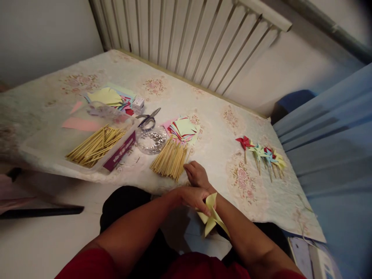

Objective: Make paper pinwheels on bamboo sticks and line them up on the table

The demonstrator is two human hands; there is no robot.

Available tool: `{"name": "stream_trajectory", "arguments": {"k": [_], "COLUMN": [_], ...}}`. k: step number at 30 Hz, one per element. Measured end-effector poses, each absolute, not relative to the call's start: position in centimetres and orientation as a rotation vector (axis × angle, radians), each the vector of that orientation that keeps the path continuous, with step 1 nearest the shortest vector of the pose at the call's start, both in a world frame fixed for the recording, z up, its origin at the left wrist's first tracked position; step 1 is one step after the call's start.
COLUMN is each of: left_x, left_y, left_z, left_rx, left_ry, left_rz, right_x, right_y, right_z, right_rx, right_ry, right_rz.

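Head view shows my left hand (pixel 195 197) pinched on a folded yellow paper pinwheel (pixel 211 217), fingers closed over its upper corner, with the rest of the paper hanging below my fingertips, off the near edge of the bed, over my lap. My right hand (pixel 197 174) crosses behind the left wrist and rests on the patterned sheet (pixel 215 128); its fingertips touch the near end of the loose bundle of wooden sticks (pixel 171 159). Whether those fingers actually close on a stick I cannot tell; they look curled, not clenched.

Assessment of the pinwheel: thin paper, very light, soft enough to crease under any firm squeeze. I judge the folded points to spring open if the centre is released, so the safe hold is at the centre where the layers overlap, thumb on one face and forefinger on the other, light pressure only.

Assessment of the sticks: light, stiff, smooth, likely to roll and scatter. I judge one is best taken near its end, singled out from the pile's edge.

Beyond the sticks lie a stack of cut coloured squares (pixel 183 128), a clear dish of pins (pixel 151 140) and scissors (pixel 148 119). Further to the left of my fingers, a plastic box (pixel 116 155) holds more sticks. Well to the right, finished pinwheels (pixel 263 153) lie in a row.
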State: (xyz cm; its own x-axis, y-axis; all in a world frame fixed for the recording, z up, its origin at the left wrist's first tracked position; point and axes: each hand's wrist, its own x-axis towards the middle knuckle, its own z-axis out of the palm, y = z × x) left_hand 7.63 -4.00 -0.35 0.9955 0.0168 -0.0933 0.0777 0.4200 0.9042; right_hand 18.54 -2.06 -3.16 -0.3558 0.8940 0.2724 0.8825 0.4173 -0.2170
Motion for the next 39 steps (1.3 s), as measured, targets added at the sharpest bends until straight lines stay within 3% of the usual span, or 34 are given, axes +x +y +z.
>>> {"name": "stream_trajectory", "arguments": {"k": [18, 32, 37, 39], "left_x": [1.6, 1.8, 1.6, 1.5], "left_y": [-14.5, -14.0, -13.9, -13.9], "left_z": [-2.8, -3.9, -4.2, -4.1], "left_rx": [0.517, 0.445, 0.442, 0.442], "left_ry": [0.542, 0.609, 0.676, 0.702], "left_rz": [0.535, 0.766, 0.764, 0.764], "right_x": [20.6, 25.9, 25.7, 25.2], "right_y": [-3.8, -10.2, -12.4, -13.7], "right_z": [-0.1, 0.5, 3.2, 4.8], "right_rx": [-1.714, -1.975, -1.772, -1.479], "right_ry": [-2.671, -1.762, -1.409, -1.142], "right_rz": [-0.027, 0.647, 0.943, 1.190]}}
